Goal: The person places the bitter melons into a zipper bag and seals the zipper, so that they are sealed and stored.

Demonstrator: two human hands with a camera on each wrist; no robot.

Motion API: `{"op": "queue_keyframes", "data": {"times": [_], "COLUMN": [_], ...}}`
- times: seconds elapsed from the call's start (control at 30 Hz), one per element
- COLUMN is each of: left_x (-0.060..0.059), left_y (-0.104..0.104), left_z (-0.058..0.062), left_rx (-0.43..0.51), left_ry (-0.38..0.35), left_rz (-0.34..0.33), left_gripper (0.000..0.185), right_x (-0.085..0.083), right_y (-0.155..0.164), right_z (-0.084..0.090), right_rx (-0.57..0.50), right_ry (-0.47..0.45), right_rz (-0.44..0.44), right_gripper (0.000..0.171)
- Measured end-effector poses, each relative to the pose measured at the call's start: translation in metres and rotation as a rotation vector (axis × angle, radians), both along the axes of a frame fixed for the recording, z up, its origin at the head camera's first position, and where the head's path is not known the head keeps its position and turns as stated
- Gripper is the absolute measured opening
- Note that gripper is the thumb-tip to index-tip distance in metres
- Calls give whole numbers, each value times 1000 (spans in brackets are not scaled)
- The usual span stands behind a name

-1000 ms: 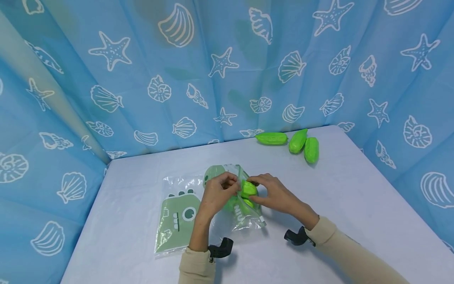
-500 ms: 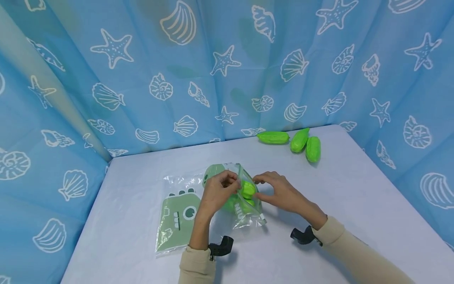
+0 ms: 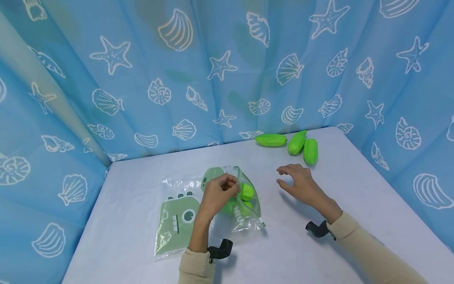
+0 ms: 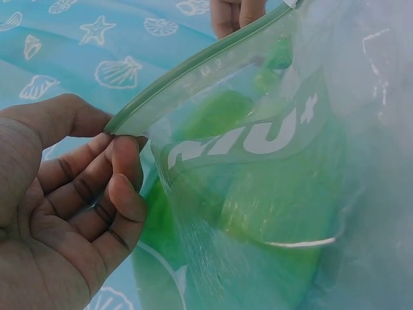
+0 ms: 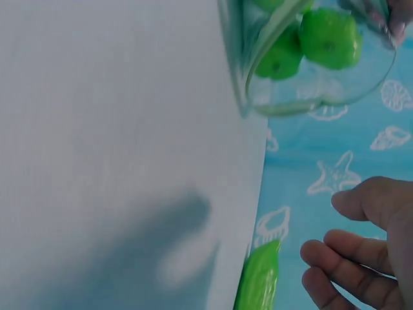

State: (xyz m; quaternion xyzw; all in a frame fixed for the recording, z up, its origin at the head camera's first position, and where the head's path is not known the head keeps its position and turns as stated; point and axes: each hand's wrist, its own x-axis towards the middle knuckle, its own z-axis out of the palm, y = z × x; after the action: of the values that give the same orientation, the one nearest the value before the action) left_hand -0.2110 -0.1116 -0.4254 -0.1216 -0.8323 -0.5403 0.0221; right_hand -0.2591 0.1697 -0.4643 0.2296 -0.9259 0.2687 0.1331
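Observation:
My left hand (image 3: 217,195) pinches the green zip rim of a clear zip bag (image 4: 245,145) between thumb and fingers. The bag's mouth gapes to the right, and in the right wrist view its rim (image 5: 300,108) forms a wide loop. Inside lie several bright green, gourd-shaped vegetables (image 5: 330,39), partly hidden by the printed plastic. My right hand (image 3: 303,184) hovers over the table right of the bag, holding nothing, its fingers and thumb spread apart. Beyond it, three similar green vegetables lie near the table's back edge: one sideways (image 3: 270,140), one slanted (image 3: 297,142) and one lengthwise (image 3: 310,152).
A second, flat zip bag (image 3: 177,225) with a green one-eyed monster print lies to the left, partly behind my left arm. The white-covered table (image 3: 131,189) ends at a blue shell-patterned curtain (image 3: 198,71) at the back and sides.
My right hand has left the vegetable at the bag's mouth and moved right and away, toward the vegetables on the table. My left hand has kept its pinch on the rim.

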Motion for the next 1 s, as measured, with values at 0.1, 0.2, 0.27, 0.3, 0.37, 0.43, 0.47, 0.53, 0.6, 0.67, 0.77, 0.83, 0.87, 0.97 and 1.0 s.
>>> {"op": "queue_keyframes", "data": {"times": [0.1,0.2,0.27,0.3,0.37,0.43,0.47,0.53,0.6,0.67,0.77,0.83,0.87,0.97,1.0], "left_x": [0,0,0,0,-1,-2,-2,-2,-1,0,0,0,0,-1,-1], "left_y": [-1,-1,-2,-2,-2,-2,-2,-1,-1,0,1,0,0,-1,-1], "left_z": [0,0,0,1,1,0,0,-2,-3,-3,-2,-1,-1,-1,-1], "left_rx": [1,-4,-6,-5,3,10,13,19,13,8,0,-6,-10,-12,-10], "left_ry": [-4,-2,0,-1,-2,-5,-8,-14,-19,-25,-28,-31,-31,-31,-31], "left_rz": [0,6,12,14,13,12,12,9,12,13,12,13,14,16,16], "left_gripper": [9,9,8,8,9,10,11,12,13,12,10,9,9,10,10], "right_x": [-6,-12,-17,-20,-25,-29,-32,-35,-39,-42,-48,-51,-53,-58,-58], "right_y": [7,14,18,20,25,31,34,39,43,46,49,51,51,54,54], "right_z": [-2,-3,-4,-5,-7,-9,-11,-14,-18,-20,-21,-22,-22,-21,-21], "right_rx": [18,29,32,38,41,49,51,58,66,68,65,61,60,72,77], "right_ry": [20,21,8,2,-8,-20,-24,-32,-42,-42,-22,4,16,36,34], "right_rz": [-51,-111,-148,-169,-206,-246,-262,-294,-317,-332,-345,-349,-352,-368,-375], "right_gripper": [29,32,35,37,40,44,46,51,56,61,65,66,66,67,68]}}
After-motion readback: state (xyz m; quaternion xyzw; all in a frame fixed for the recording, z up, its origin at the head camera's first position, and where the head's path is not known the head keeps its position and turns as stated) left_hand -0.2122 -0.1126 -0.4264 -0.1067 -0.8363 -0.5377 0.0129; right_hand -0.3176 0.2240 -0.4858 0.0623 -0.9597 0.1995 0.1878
